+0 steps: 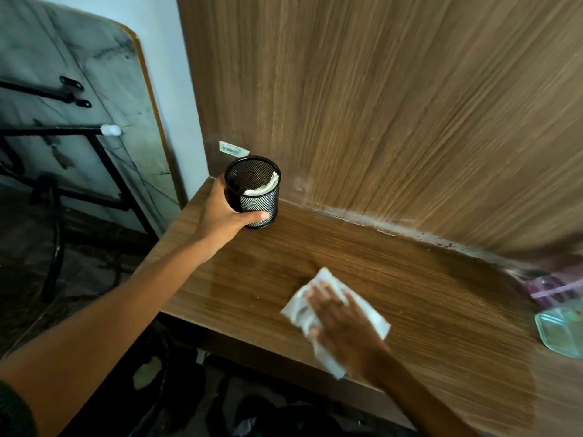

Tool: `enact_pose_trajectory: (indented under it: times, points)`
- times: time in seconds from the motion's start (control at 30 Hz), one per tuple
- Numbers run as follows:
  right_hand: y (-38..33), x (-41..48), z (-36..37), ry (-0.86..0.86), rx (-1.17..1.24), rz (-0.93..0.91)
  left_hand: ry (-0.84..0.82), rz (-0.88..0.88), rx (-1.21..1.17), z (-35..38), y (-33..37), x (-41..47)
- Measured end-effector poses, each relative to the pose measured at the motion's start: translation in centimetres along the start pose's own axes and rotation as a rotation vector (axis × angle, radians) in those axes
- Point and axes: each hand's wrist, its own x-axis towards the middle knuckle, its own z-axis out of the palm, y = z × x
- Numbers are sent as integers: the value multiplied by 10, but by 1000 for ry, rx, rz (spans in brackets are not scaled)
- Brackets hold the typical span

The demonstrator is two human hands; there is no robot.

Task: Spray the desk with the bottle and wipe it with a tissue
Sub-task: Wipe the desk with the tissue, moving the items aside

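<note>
The wooden desk (410,279) runs from the left corner to the lower right. My right hand (339,323) lies flat with fingers spread on a crumpled white tissue (372,313), pressing it onto the desk near the front edge. My left hand (220,216) grips a black mesh cup (252,192) at the desk's far left corner; white folded paper sits inside the cup. I cannot tell whether the cup rests on the desk or is just off it. No spray bottle is clearly in view.
A wooden back panel (378,105) rises behind the desk, with whitish residue along the joint. At the right edge lie a pale green plastic lid (558,334) and a blurred pink and clear item (549,287). A folded table (79,105) leans at the left.
</note>
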Motion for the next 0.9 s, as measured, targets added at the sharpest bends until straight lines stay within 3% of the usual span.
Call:
enact_pose_trajectory:
  times: [0.1, 0.23, 0.33, 0.43, 0.6, 0.67, 0.8, 0.9]
  points:
    - [7, 41, -3, 0, 88, 164, -5, -25, -12, -24, -7, 1]
    - [-52, 123, -9, -62, 98, 216, -4, -75, -25, -43, -14, 4]
    - [-109, 147, -12, -124, 62, 42, -5, -82, -24, -50, -17, 5]
    - [-139, 132, -7, -38, 68, -134, -5, -85, -14, -58, -22, 8]
    - [-109, 72, 3, -12, 16, -300, -38, -104, -2, -67, -31, 8]
    - [-88, 68, 3, 22, -1, -260, -38, -110, -7, -68, -33, 7]
    - [-89, 110, -5, 3, 66, 31, 7, -100, -45, -70, -30, 7]
    - [-120, 166, -18, -90, 170, 64, 28, -83, -66, -67, -25, 12]
